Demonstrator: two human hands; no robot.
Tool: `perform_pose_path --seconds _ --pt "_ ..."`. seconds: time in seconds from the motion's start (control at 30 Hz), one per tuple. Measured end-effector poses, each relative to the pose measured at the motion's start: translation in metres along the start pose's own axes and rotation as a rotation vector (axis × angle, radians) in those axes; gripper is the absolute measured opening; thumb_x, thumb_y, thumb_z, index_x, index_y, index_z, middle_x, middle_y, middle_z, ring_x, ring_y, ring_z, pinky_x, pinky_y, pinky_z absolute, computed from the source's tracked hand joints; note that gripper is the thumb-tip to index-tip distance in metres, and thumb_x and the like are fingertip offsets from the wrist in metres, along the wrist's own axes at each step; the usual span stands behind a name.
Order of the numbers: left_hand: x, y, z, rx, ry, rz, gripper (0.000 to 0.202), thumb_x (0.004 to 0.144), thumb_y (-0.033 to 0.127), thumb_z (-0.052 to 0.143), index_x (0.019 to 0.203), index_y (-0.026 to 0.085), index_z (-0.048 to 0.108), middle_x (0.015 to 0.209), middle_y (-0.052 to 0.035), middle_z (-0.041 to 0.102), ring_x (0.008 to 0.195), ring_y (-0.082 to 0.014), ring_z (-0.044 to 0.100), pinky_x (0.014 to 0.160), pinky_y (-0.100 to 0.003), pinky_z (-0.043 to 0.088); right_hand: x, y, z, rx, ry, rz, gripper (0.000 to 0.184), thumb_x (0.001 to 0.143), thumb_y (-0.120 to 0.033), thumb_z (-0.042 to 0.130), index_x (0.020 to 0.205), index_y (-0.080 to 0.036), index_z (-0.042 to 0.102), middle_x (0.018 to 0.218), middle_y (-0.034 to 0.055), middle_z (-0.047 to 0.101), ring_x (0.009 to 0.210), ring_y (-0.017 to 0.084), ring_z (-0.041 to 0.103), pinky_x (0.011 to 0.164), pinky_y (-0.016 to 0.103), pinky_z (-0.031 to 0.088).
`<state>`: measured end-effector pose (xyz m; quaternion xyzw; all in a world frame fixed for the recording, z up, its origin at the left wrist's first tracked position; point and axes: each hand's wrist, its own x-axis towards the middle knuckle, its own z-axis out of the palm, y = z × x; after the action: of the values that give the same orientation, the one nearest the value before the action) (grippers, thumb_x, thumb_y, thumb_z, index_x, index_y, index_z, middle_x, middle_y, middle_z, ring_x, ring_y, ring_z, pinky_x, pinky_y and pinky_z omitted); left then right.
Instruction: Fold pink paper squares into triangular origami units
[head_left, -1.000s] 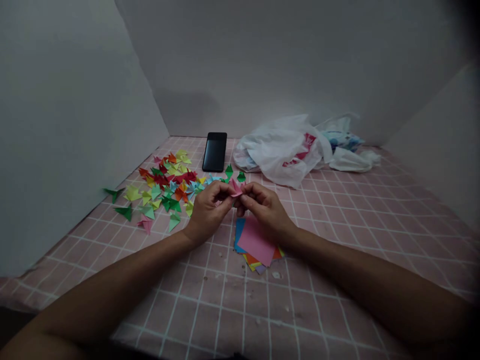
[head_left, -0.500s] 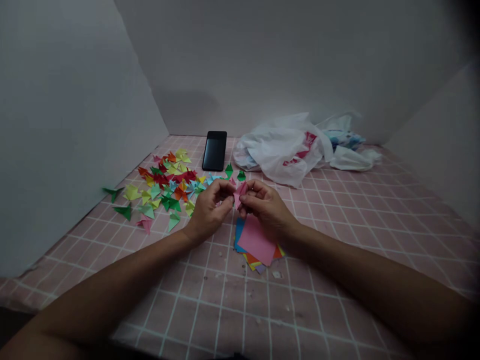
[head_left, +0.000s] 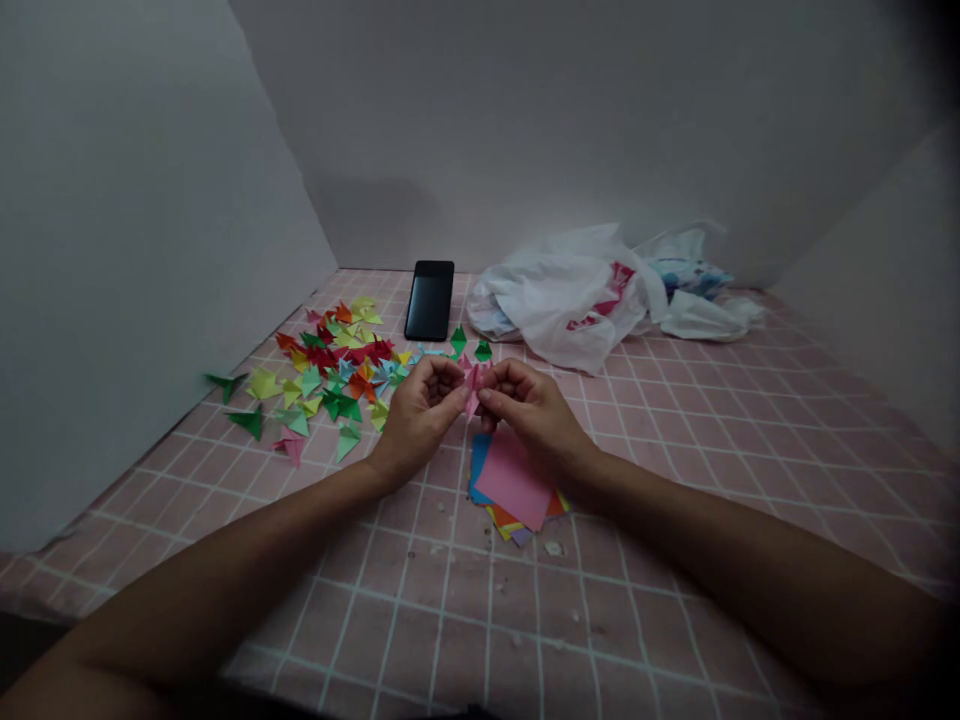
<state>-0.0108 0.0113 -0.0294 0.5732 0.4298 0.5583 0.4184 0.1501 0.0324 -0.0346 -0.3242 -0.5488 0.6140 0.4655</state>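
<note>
Between my hands is a small folded piece of pink origami paper [head_left: 472,392], pinched from both sides above the table. My left hand [head_left: 424,412] grips its left side with thumb and forefinger, the other fingers curled. On its right side, my right hand [head_left: 529,412] pinches it the same way. Just below my right hand lies a loose stack of square paper sheets [head_left: 516,484], pink on top, with blue, orange, yellow and purple edges showing; the hand hides part of it. Folded paper cranes [head_left: 341,403] in many colours are spread to the left of my left hand.
A black phone [head_left: 430,301] leans near the back wall. Crumpled white plastic bags [head_left: 564,295] lie at the back right. A pink checked cloth [head_left: 720,480] covers the table, with small scraps near the paper stack. Walls enclose the left, back and right.
The pink folded paper has turned and spread slightly between my fingertips, showing a centre ridge. Both hands stay in nearly the same place; the things on the table have not moved.
</note>
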Motion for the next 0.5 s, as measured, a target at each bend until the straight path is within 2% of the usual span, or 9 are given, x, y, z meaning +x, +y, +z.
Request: perform_pose_path --seconds 0.2,0.37,0.5 --pt "0.0006 -0.0004 -0.001 -0.062 -0.02 -0.048 0.018 0.083 0.028 0.072 0.091 0.019 0.059 0.084 0.0016 0.059 0.071 -0.0095 0.056 0.065 -0.022 0.048 -0.001 -0.0027 -0.0005 -0.007 -0.027 -0.004 0.022 0.079 -0.034 0.074 0.078 -0.019 0.059 0.065 -0.0038 0.063 0.052 0.009 0.058 0.052 0.023 0.046" --pt "0.0023 -0.0037 -0.0028 -0.093 -0.117 -0.052 0.019 0.09 0.036 0.066 0.095 0.018 0.064 0.084 0.0007 0.063 0.072 -0.0103 0.06 0.07 -0.024 0.052 0.0005 0.001 -0.0032 0.121 -0.039 0.111 0.023 0.08 -0.035 0.074 0.074 -0.019 0.059 0.06 -0.0036 0.063 0.047 0.009 0.056 0.049 0.022 0.043" --pt "0.0029 -0.0049 -0.0037 -0.092 -0.166 -0.075 0.026 0.081 0.033 0.077 0.099 0.017 0.066 0.092 -0.0024 0.069 0.081 -0.0129 0.065 0.078 -0.026 0.054 0.0023 0.0024 -0.0037 0.238 -0.008 0.172 0.023 0.075 -0.031 0.077 0.069 -0.018 0.06 0.058 -0.0033 0.062 0.046 0.008 0.055 0.048 0.021 0.041"
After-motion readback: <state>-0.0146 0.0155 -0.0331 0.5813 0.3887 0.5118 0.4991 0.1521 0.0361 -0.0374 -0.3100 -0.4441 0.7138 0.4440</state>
